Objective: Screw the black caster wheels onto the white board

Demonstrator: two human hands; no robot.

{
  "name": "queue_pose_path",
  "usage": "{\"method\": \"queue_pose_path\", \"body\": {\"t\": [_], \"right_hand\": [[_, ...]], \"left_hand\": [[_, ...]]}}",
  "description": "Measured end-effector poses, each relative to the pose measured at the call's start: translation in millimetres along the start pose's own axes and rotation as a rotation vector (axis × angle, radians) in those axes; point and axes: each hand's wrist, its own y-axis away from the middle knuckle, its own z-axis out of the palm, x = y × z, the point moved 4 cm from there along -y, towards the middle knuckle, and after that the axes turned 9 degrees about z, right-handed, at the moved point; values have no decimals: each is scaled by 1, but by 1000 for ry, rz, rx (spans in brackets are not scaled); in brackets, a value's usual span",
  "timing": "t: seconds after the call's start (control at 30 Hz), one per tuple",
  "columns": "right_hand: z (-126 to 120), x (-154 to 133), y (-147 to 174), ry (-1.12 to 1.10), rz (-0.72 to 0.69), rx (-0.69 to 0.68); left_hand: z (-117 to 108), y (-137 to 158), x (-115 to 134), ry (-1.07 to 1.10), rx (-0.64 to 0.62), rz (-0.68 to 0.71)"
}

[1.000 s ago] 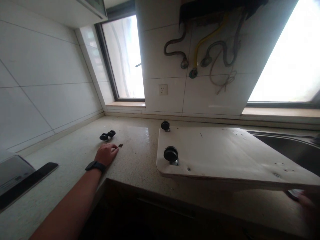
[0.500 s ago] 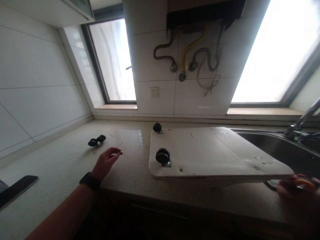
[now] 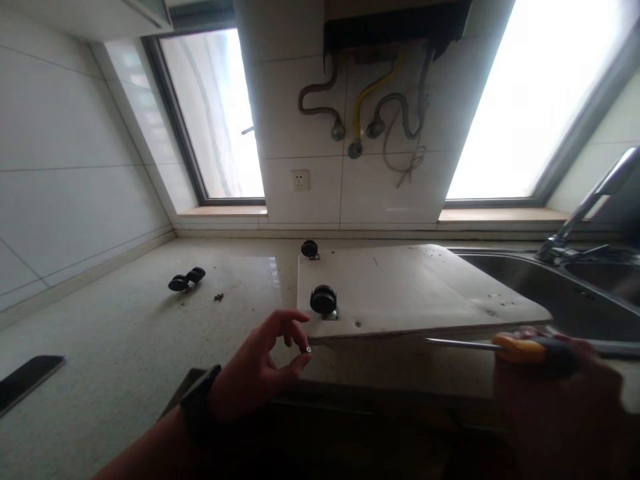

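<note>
My left hand (image 3: 273, 357), with a dark watch on its wrist, pinches a small screw (image 3: 309, 350) between thumb and finger near the front left corner of the white board (image 3: 400, 283). A black caster wheel (image 3: 324, 301) stands on the board at that corner, and another caster (image 3: 309, 249) is at its back left corner. My right hand (image 3: 565, 380) grips a screwdriver (image 3: 525, 349) with an orange and black handle. Its metal shaft points left, in front of the board's edge, touching nothing.
A loose pair of black caster wheels (image 3: 187, 279) lies on the counter (image 3: 125, 347) at left, beside a small dark heap, probably screws (image 3: 219, 297). A phone (image 3: 30, 380) is at far left. The sink (image 3: 515, 273) and tap (image 3: 570, 233) stand at right.
My left hand has moved right from beside the small dark heap to the board's front left corner, now with a screw. My right hand has raised the screwdriver and moved left.
</note>
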Motion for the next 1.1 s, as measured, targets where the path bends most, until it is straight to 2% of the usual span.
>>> {"method": "queue_pose_path", "body": {"t": [0.03, 0.1, 0.17, 0.23, 0.43, 0.77, 0.97, 1.1], "right_hand": [[6, -5, 12, -184, 106, -101], [17, -20, 37, -374, 183, -257], [27, -30, 62, -672, 360, -417], [28, -38, 79, -755, 373, -477], [17, -49, 91, -709, 276, -518], [12, -52, 88, -669, 169, -492], [10, -50, 90, -631, 129, -489], [9, -50, 92, -609, 74, -489]], "left_hand": [[4, 1, 7, 19, -13, 17], [9, 2, 18, 41, -31, 60], [13, 3, 27, 55, -39, 98], [14, 5, 32, 61, -42, 114], [18, 10, 37, 41, -112, 105], [18, 10, 43, -53, -113, 171], [16, 4, 52, -297, -88, 317], [18, 5, 55, -540, -110, 489]]}}
